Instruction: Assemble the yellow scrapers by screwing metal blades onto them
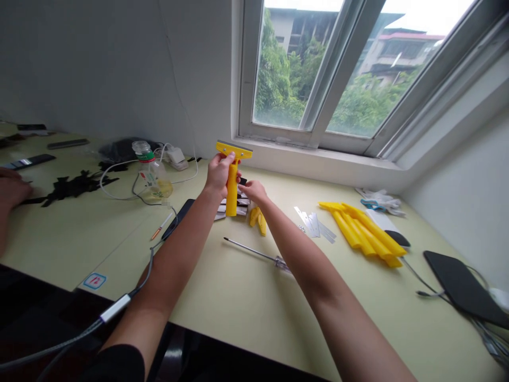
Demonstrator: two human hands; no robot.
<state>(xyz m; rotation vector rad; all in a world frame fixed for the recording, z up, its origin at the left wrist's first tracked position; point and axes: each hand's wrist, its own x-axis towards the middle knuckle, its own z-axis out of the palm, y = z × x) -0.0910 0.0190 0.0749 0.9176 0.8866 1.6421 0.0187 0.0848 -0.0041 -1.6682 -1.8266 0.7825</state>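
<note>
A yellow scraper [231,196] is held upright above the table, its wide head at the top with a thin metal blade edge and screws showing. My left hand [217,174] grips it just below the head, thumb on the front. Close beside the handle, my right hand [256,192] has its fingers pinched together. A small dark piece [242,181] shows at those fingertips; whether they hold it I cannot tell. Small yellow plastic parts [259,220] lie below my right hand. A screwdriver [254,249] rests nearer me, its handle partly behind my right forearm.
Metal blades [312,223] and small screws [302,228] lie right of centre. Several yellow handles [363,233] are piled farther right, near a black phone-like slab [463,286]. A plastic bottle [153,172] and cables stand left. Another person's hand [14,188] rests at the far left.
</note>
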